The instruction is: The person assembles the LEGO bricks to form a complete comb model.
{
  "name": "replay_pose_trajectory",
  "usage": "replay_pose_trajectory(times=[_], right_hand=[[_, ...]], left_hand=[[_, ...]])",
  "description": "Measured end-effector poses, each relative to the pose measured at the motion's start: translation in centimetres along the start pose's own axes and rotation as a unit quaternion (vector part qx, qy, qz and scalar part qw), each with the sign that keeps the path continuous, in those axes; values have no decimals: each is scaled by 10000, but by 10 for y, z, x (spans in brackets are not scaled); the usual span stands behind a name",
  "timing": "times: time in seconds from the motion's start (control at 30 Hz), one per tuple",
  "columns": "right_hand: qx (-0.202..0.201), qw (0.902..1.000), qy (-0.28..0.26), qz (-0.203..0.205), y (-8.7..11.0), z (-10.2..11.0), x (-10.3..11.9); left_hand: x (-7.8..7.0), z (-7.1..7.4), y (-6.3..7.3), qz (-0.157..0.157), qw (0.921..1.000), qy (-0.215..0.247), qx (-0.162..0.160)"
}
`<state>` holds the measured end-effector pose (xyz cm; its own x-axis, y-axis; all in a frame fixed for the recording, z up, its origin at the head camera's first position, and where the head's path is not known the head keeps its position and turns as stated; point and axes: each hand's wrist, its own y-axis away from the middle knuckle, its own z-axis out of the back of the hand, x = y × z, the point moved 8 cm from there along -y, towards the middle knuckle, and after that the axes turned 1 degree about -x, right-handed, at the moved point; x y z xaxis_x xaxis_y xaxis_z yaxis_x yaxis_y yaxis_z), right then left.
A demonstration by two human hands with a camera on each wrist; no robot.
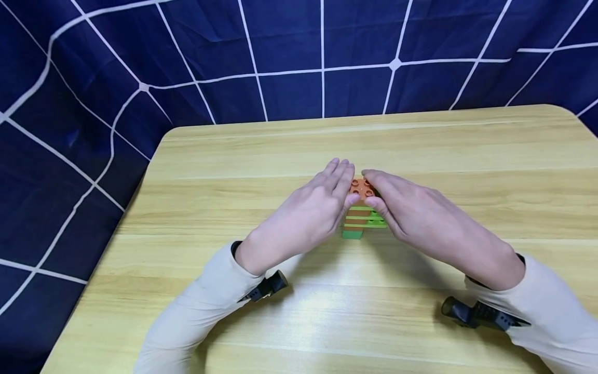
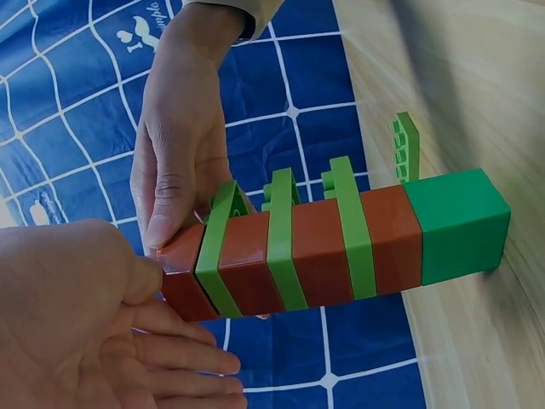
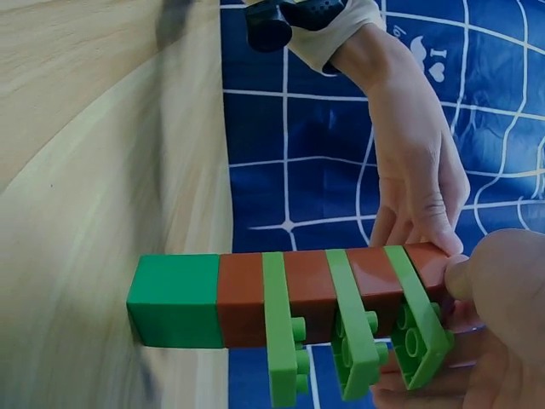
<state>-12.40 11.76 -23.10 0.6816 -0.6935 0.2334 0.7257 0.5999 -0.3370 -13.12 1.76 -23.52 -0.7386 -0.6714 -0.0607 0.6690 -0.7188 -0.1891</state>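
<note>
A tower of toy building bricks stands on the table, with a green base brick point(image 2: 460, 226) at its foot. Above it, reddish-brown bricks point(image 2: 322, 256) alternate with light green plates point(image 3: 341, 315), whose studded ends jut out on the right-hand side. A studded orange-brown brick point(image 1: 362, 189) tops the stack. At its left side is my left hand point(image 1: 308, 208), fingers straight, thumb touching the brick near its front corner. My right hand point(image 1: 420, 208) faces it from the right, fingers extended and thumb tip against the brick. The hands hide parts of the top brick.
The wooden table point(image 1: 233, 156) extends around the tower. Beyond the base, a light green studded piece point(image 2: 407, 146) shows in the left wrist view. A dark blue cloth with white grid lines point(image 1: 289, 52) hangs behind the table. Black wrist cameras point(image 1: 268, 285) sit below both sleeves.
</note>
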Motion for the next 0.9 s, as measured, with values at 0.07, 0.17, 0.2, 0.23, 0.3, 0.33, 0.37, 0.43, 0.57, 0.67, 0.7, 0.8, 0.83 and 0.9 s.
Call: replay_pose_trajectory(times=[0.07, 0.17, 0.2, 0.23, 0.3, 0.33, 0.37, 0.43, 0.57, 0.67, 0.7, 0.8, 0.83, 0.9], right_hand=[[46, 9999, -123, -50, 1, -1, -1], [134, 9992, -343, -135, 3, -1, -3], [124, 9991, -375, -153, 3, -1, -4], [115, 9991, -383, -163, 3, 0, -5], [92, 9993, -334, -155, 2, 1, -7], [72, 9994, -298, -143, 2, 1, -7], [48, 9996, -250, -121, 2, 2, -8], [33, 9999, -151, -41, 1, 2, -7], [93, 9999, -54, 102, 0, 3, -5], [254, 9996, 51, 108, -2, 2, -4], [323, 9994, 99, 86, -3, 2, -3], [514, 9982, 320, -36, -5, 1, -3], [547, 9977, 388, -75, -5, 1, -2], [600, 9966, 543, -149, -5, 1, -2]], left_hand=[[-1, 0, 0, 31, 10000, -6, 17], [-1, -2, 0, 106, 9999, 22, 92], [-2, -3, 0, 140, 9998, 23, 127], [-2, -3, 0, 166, 9998, 13, 149], [-2, -3, 0, 205, 9996, -39, 164], [-2, -3, 0, 214, 9996, -74, 161], [-2, -3, 0, 221, 9996, -95, 165], [-3, -3, 0, 236, 9995, -130, 178], [-2, -3, 1, 286, 9992, -123, 233], [-2, -2, 1, 324, 9991, -132, 234], [-2, -2, 1, 325, 9991, -144, 229], [-2, 0, 0, 300, 9991, -218, 181], [-3, 1, 0, 290, 9992, -241, 163], [-3, 2, 0, 273, 9991, -299, 150]])
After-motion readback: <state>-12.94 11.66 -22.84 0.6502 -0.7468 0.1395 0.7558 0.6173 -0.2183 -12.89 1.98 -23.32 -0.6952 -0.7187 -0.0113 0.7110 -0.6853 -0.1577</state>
